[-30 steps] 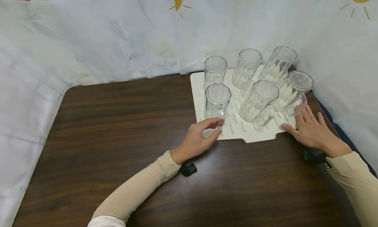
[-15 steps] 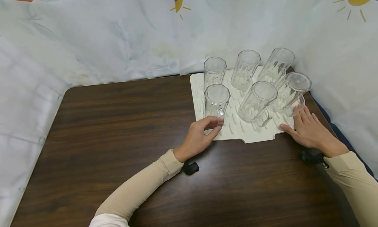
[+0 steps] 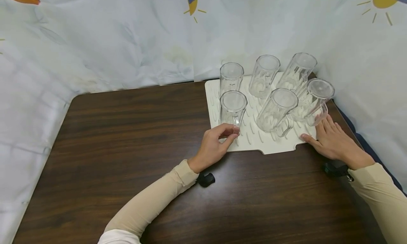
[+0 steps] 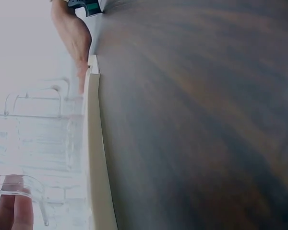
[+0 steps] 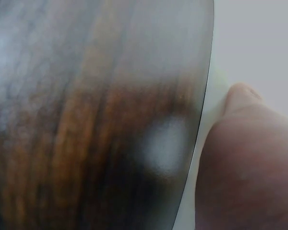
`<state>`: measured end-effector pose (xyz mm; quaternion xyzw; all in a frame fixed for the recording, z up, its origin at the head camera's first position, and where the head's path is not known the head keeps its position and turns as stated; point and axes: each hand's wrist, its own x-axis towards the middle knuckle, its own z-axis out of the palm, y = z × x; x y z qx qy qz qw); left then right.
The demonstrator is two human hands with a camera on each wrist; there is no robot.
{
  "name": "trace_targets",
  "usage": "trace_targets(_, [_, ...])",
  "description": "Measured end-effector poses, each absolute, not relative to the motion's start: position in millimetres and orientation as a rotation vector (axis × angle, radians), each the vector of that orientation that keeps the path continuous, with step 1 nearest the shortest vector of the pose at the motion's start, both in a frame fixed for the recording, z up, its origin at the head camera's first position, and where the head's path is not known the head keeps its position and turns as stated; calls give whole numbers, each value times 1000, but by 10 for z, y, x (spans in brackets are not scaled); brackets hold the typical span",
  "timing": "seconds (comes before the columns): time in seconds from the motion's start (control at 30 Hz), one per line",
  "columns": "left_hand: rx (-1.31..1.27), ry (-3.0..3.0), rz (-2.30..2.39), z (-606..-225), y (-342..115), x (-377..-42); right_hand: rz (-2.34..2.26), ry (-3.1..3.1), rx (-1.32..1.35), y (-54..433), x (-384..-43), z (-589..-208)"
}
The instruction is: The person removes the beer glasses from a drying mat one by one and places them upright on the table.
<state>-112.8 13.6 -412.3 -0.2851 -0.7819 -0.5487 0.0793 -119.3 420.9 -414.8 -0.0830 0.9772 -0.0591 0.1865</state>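
Note:
Several clear glass mugs stand on a white draining board [image 3: 251, 143] with raised ridges. My left hand [image 3: 210, 145] pinches the handle of the front-left mug [image 3: 233, 104] between thumb and fingers. The left wrist view shows that handle [image 4: 36, 187] among the fingertips [image 4: 23, 211]. My right hand [image 3: 337, 143] rests flat with spread fingers at the board's near right corner, just below the right-hand mug [image 3: 319, 92]. Its thumb [image 5: 245, 143] lies on the board's edge in the right wrist view. Glare washes out most of the mugs in the left wrist view.
Behind the held mug is another mug [image 3: 231, 76]. A middle mug [image 3: 276, 108] stands to its right, with two more at the back. The dark wooden table [image 3: 136, 131] extends left and forward. A white patterned curtain [image 3: 127, 35] borders its back and sides.
My left thumb has moved up a little, closing in on the mug's handle. The right hand and the mugs stay where they were; the head view shifts slightly.

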Motion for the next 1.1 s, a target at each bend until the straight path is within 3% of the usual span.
trace_targets(1.1, [-921,-2259,-1767,-3999,-40,-1018,-135,2746,-209,4185,-1153,-4082])
